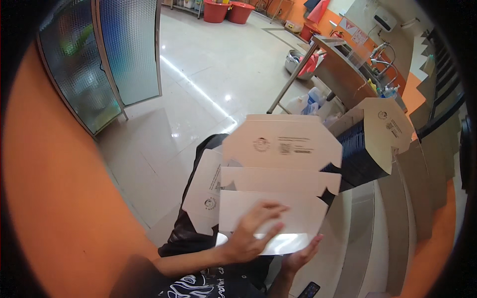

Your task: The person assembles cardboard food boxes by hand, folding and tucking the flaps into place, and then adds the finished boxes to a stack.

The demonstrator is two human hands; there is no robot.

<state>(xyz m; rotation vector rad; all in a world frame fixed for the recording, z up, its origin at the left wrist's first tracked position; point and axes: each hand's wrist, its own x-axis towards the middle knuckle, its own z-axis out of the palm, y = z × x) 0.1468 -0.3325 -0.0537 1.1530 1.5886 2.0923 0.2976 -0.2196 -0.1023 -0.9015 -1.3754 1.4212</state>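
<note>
I hold a flat white cardboard box blank [278,164] in front of me, partly folded, with its flaps spread. My left hand [253,233] lies on its lower panel with the fingers pressed flat against it. My right hand [300,256] supports the box from beneath at the lower right edge. A second white cardboard piece [206,191] shows behind the box at its left. My dark trousers are hidden mostly behind the box.
A stack of dark trays in an open cardboard carton [372,144] stands at the right. A steel sink table [343,64] is beyond it. Red tubs [228,11] sit at the far wall. A glass door [99,54] is at the left. A phone [310,289] lies at bottom.
</note>
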